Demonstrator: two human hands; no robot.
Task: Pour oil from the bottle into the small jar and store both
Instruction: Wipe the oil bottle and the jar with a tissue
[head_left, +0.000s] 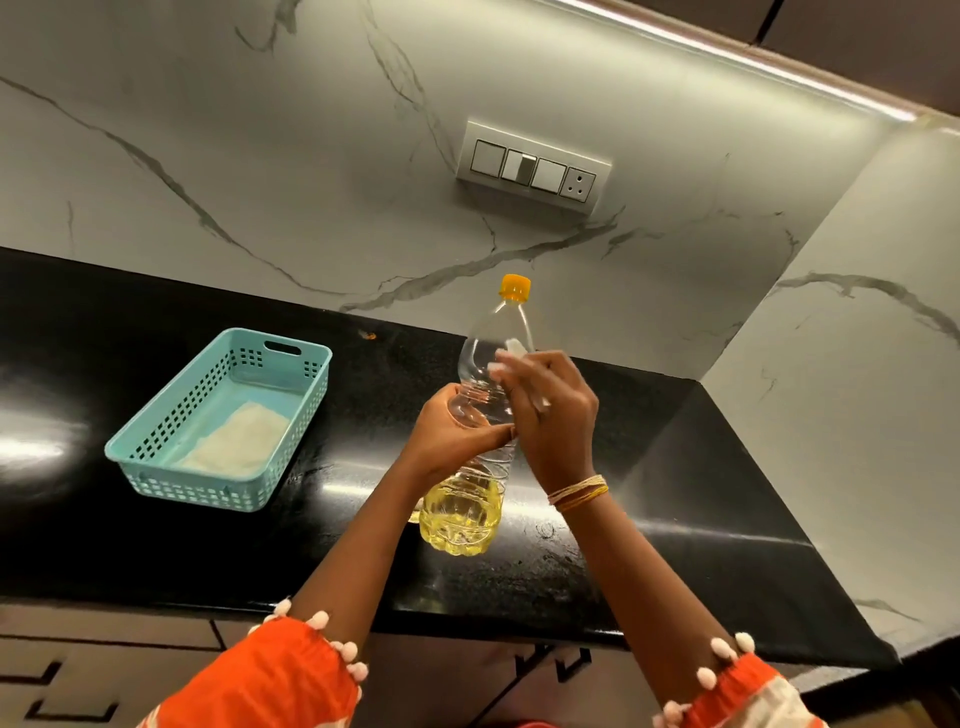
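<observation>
Between our hands, we are holding the oil bottle (480, 415) upright above the table (675, 493): left hand (451, 432) gripping its waist to steady it, right hand (550, 410) wrapping the shoulder below the still-closed yellow cap (515, 287); a teal basket (218, 415) is waiting left of them

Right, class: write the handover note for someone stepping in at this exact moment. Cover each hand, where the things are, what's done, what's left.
Left hand: grips the oil bottle round its middle, upright, above the black counter.
Right hand: at the bottle's upper part, pinching a small white scrap.
Orange cap on; oil fills only the bottom part.
Blue basket, left on the counter, holds a white cloth.
Small jar not in view, so pouring can't be confirmed.
Left: store the bottle, plus the jar.
</observation>
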